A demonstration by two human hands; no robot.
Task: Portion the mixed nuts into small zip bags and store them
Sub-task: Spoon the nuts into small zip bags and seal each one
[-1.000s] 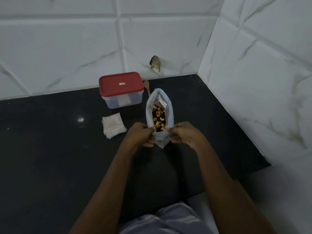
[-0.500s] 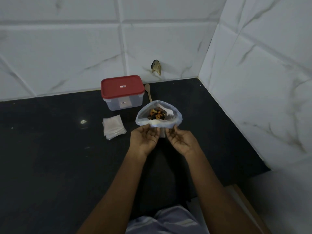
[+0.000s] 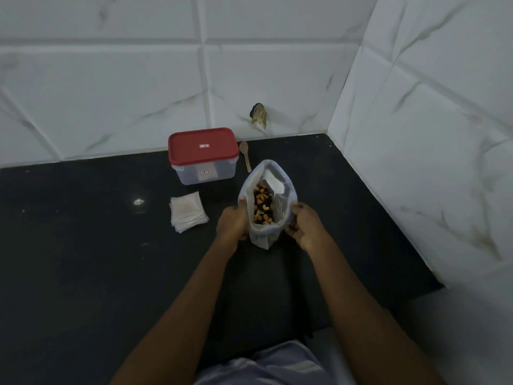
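Note:
A pale blue bag of mixed nuts point(image 3: 265, 233) stands open on the black counter point(image 3: 83, 259), its mouth stretched front to back, with cashews and dark pieces point(image 3: 262, 208) showing inside. My left hand point(image 3: 232, 222) grips the bag's left side, thumb on the rim. My right hand point(image 3: 302, 223) holds the right side with curled fingers. A stack of small clear zip bags point(image 3: 187, 212) lies flat to the left of the bag.
A clear box with a red lid point(image 3: 203, 155) stands shut by the back wall. A small wooden spoon point(image 3: 245, 155) lies to its right. White tiled walls point(image 3: 416, 134) meet in a corner at the back right; the counter's edge runs along the right.
Both hands moved from the bag's near rim to its left and right sides. The mouth, pulled wide sideways half a second ago, is now narrow and long again.

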